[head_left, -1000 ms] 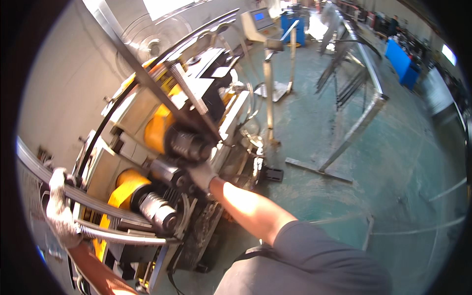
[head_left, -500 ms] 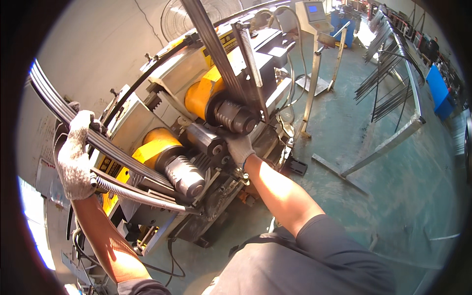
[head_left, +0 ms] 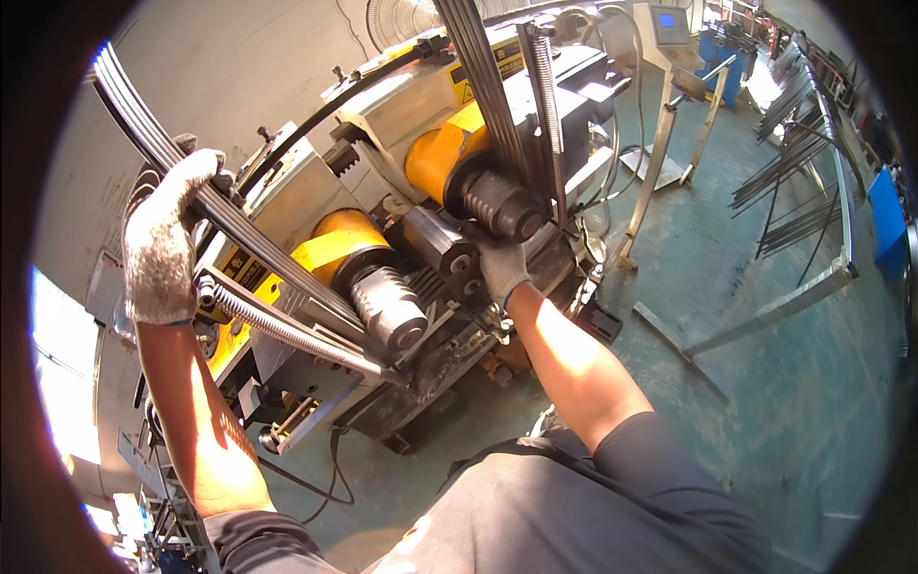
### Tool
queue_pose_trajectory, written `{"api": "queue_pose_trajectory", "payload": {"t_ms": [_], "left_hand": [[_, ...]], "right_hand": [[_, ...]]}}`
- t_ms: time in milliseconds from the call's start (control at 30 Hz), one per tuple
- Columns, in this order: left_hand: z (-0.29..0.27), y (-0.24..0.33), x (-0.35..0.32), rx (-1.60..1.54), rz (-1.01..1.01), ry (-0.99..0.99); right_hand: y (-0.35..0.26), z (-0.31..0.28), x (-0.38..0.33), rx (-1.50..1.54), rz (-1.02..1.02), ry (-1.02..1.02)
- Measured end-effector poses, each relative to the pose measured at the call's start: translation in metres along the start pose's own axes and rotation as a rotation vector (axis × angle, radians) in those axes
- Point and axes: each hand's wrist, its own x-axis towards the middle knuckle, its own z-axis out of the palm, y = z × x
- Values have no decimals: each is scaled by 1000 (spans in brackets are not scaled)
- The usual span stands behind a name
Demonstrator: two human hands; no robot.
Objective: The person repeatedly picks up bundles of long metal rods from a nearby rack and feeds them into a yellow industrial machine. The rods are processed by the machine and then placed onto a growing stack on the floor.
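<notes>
At the left side of a bending machine (head_left: 316, 182), a bundle of long metal rods (head_left: 273, 253) slopes from the upper left down to the lower grooved roller (head_left: 387, 304), its far end hidden near that roller. The gloved left hand (head_left: 172, 234) is closed around this bundle partway along, fingers wrapped over the rods. The gloved right hand (head_left: 502, 268) reaches in beneath the upper grooved roller (head_left: 499, 203), just beside a faceted black block (head_left: 435, 237); its fingers are hidden there, so whether they grip anything cannot be told. Behind the two rollers sit an upper yellow collar (head_left: 440, 161) and a lower yellow collar (head_left: 344, 244). A second bundle of rods (head_left: 478, 77) runs from the top edge down to the upper roller; whether it joins the first cannot be made out. One coil spring (head_left: 287, 333) lies below the held bundle, and another spring (head_left: 547, 96) stands right of the second one. Beyond the machine, a round fan (head_left: 402, 21) is by the wall, and a control box (head_left: 662, 36) with a blue screen stands farther right. Well apart on the right, thin dark rods (head_left: 794, 230) hang on a metal rack (head_left: 846, 220) over the green floor (head_left: 765, 383).
</notes>
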Motion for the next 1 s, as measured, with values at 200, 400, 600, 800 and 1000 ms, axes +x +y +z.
{"api": "queue_pose_trajectory", "payload": {"t_ms": [200, 400, 600, 800, 1000], "left_hand": [[9, 25, 11, -59, 8, 189], [-5, -6, 4, 50, -55, 42], [-17, 6, -16, 101, -64, -18], [-9, 6, -18, 77, -89, 44], [-5, 18, -25, 11, -198, 105]], "right_hand": [[10, -2, 2, 20, 16, 55], [88, -39, 17, -430, -370, -92], [90, -33, 15, -425, -360, -98], [75, -34, 13, -457, -339, -88], [67, -35, 10, -887, -681, -89]]}}
